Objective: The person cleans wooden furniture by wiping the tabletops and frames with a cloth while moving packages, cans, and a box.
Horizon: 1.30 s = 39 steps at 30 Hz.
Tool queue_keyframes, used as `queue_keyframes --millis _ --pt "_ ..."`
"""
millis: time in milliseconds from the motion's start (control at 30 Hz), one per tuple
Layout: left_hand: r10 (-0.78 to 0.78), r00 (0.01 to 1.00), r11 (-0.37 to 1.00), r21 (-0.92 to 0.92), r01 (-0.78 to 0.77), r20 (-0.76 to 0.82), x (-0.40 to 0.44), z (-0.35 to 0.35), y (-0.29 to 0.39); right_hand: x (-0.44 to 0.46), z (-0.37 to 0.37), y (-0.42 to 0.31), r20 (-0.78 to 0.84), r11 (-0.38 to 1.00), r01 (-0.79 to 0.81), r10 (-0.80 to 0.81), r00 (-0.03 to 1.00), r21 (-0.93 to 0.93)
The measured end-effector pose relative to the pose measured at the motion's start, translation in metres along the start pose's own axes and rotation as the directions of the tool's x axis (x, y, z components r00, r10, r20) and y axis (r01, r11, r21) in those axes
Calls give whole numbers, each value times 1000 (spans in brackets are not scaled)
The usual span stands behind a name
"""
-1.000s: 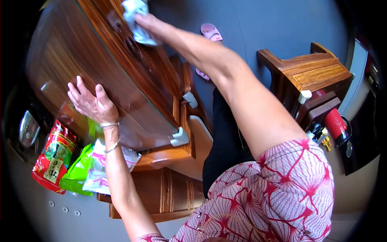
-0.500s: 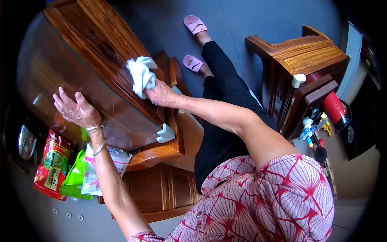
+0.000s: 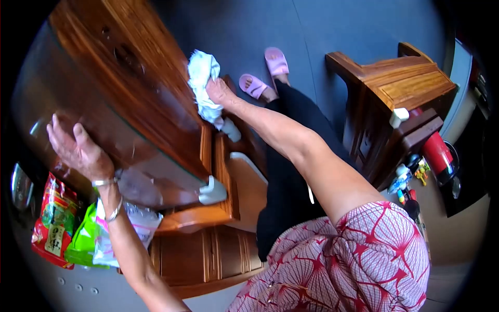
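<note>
My right hand [image 3: 221, 92] is closed on a crumpled white cloth [image 3: 204, 78], held beside the front of the carved wooden cabinet [image 3: 150, 67]. Part of the cloth hangs below my fingers toward the cabinet's lower edge. My left hand [image 3: 80, 152] has its fingers spread and is over the cabinet's glass-covered top [image 3: 62, 88]; I cannot tell whether the palm presses on it. A pale corner guard [image 3: 212, 191] caps the near corner of the top.
Red [image 3: 54, 221] and green [image 3: 83, 239] packets and a clear plastic bag [image 3: 138, 226] lie near my left forearm. To the right stands a wooden chair-like piece [image 3: 400, 86], with a red cylinder [image 3: 438, 153] beside it. My pink slippers [image 3: 276, 61] are on the grey floor.
My right hand has moved with the cloth away from the cabinet's front, up and to the right. One foot has stepped. The view has shifted slightly; my left hand stays spread.
</note>
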<state>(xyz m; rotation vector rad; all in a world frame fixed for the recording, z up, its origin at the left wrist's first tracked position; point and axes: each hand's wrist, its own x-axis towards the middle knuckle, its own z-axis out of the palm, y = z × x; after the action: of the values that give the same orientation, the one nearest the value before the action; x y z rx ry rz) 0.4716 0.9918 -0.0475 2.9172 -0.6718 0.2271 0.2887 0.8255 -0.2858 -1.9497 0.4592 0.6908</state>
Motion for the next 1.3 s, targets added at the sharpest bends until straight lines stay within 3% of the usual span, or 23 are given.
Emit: queue_keyframes --millis 33,100,200,267,333,367,500,567,600,667,733,800,867,933,1000,1033,1067,1100,1133,1200,1233,1267,1300 --pt "-17 1000 1000 -23 17 8 0 0 0 13 22 27 -7 980 114 -116 993 -161" --pt "-81 997 975 -208 82 14 -4 3 -2 24 29 62 -4 980 195 -196 981 -23" --pt "-228 968 863 -439 251 104 -9 2 5 41 55 111 214 820 0 -149 965 572" --pt "-362 927 807 -467 362 94 -6 6 19 59 72 134 94 854 361 -423 901 375" --pt "-233 961 956 -146 255 149 -6 -9 12 72 55 123 242 964 141 -196 950 228" --pt "-178 972 980 -63 189 155 -4 -13 2 84 61 132 227 967 166 -209 951 195" --pt "-166 973 985 -12 170 161 -30 -28 4 136 65 161 337 978 198 -167 927 -59" --pt "-106 974 994 23 104 199 -28 -27 -2 152 62 172 406 992 127 -122 906 13" --pt "-90 974 996 36 85 206 -28 -27 -5 152 57 169 400 992 77 -33 916 -95" --pt "-59 974 997 53 48 219 -27 -28 -11 149 65 185 290 989 -146 149 945 -31" --pt "-27 972 998 62 13 232 -26 -28 -17 125 73 201 376 984 32 37 926 -175" --pt "6 971 997 69 -23 241 -26 -28 -24 95 71 200 343 988 -155 142 928 10" --pt "46 967 995 74 -66 251 -24 -29 -31 81 77 197 437 989 -140 105 893 50" --pt "95 961 990 71 -118 258 -20 -32 -40 44 59 176 447 919 -243 86 891 309" --pt "141 952 984 67 -165 272 -14 -39 -54 7 41 151 493 883 -136 -119 862 450" --pt "167 946 979 66 -192 277 -15 -37 -57 -14 28 134 468 907 -89 -128 874 413" --pt "165 951 980 67 -188 263 -13 -42 -54 -34 12 109 335 895 138 -297 894 425" --pt "149 958 983 73 -171 247 -12 -44 -50 -50 -25 79 446 895 108 -316 838 432" --pt "136 963 984 77 -158 234 -12 -43 -47 -68 -37 66 381 853 37 -270 884 520" --pt "114 969 987 89 -136 220 -12 -35 -40 -79 -2 81 325 895 -31 -128 937 444" --pt "103 971 987 95 -126 215 -13 -30 -38 -75 15 87 127 883 364 -414 901 295" --pt "87 974 989 103 -111 211 -14 -24 -30 -69 26 81 -160 862 394 -361 919 318" --pt "-19 987 999 -29 24 161 -17 -22 -19 -49 41 87 -98 898 356 -342 934 259"
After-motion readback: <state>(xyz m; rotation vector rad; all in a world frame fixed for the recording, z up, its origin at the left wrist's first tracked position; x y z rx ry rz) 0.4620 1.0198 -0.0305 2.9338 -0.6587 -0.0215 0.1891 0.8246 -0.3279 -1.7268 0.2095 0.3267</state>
